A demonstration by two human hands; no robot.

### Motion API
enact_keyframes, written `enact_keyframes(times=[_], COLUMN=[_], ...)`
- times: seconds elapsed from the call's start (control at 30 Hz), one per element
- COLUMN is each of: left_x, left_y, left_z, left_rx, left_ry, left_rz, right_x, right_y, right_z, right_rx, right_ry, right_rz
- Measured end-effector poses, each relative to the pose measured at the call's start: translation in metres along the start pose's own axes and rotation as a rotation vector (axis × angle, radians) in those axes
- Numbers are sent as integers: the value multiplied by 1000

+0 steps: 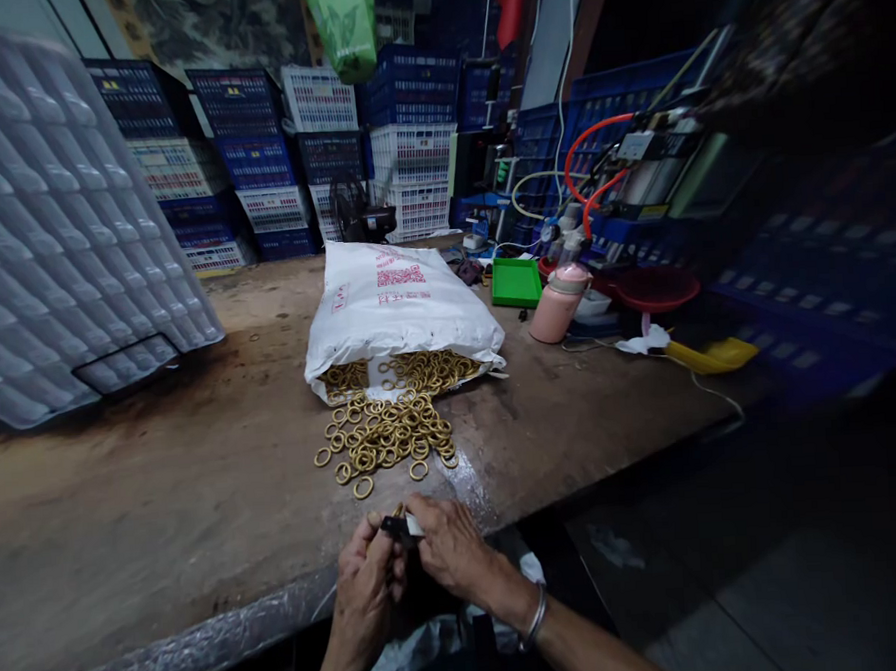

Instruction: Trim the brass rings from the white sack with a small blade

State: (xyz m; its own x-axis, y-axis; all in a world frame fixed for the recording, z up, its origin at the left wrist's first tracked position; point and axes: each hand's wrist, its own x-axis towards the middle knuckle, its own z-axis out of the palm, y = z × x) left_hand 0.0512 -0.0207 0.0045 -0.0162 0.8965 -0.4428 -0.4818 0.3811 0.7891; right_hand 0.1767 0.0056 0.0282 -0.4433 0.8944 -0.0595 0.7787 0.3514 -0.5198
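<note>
My left hand (366, 575) is closed, thumb and fingers pinching a small black piece (394, 526) over the table's front edge. From the right, my right hand (453, 550) closes on the white end (414, 526) beside that black part; the exact kind of this item is too small to tell. A bit of brass colour, perhaps a ring, shows at the right fingertips. Just beyond both hands lies a loose pile of brass-coloured rings (393, 433). They spill from the open mouth of a white woven sack (409, 308) with red print, lying on its side.
The brown wooden table (224, 507) has a plastic-wrapped front edge. A stack of clear moulded trays (58, 216) stands left. To the right are a green tray (516, 282), a pink bottle (559, 305), a yellow scoop (711, 356) and a machine with orange hoses (646, 170). Crates (412, 87) line the back.
</note>
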Motion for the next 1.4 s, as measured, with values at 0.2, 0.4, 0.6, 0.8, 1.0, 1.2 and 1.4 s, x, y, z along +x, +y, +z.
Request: enact_keyframes(times=[0.2, 0.4, 0.6, 0.8, 1.0, 1.2, 1.4], left_x=[3, 0, -3, -12, -9, -4, -6], left_y=[-4, -2, 0, 8, 9, 0, 2], left_z=[-6, -1, 3, 6, 4, -3, -6], left_rx=[3, 47, 94, 171, 131, 122, 170], left_ry=[-6, 29, 65, 64, 32, 29, 18], left_rz=[16, 18, 50, 13, 50, 37, 37], right_x=[-1, -1, 3, 9, 8, 6, 8], right_y=[-2, 2, 4, 13, 4, -1, 2], right_z=[0, 10, 17, 6, -4, -3, -1], right_rx=[-3, -47, -92, -93, -24, -14, -123], right_ry=[0, 56, 42, 87, -9, -34, -45], right_rz=[28, 33, 64, 92, -29, -39, 8])
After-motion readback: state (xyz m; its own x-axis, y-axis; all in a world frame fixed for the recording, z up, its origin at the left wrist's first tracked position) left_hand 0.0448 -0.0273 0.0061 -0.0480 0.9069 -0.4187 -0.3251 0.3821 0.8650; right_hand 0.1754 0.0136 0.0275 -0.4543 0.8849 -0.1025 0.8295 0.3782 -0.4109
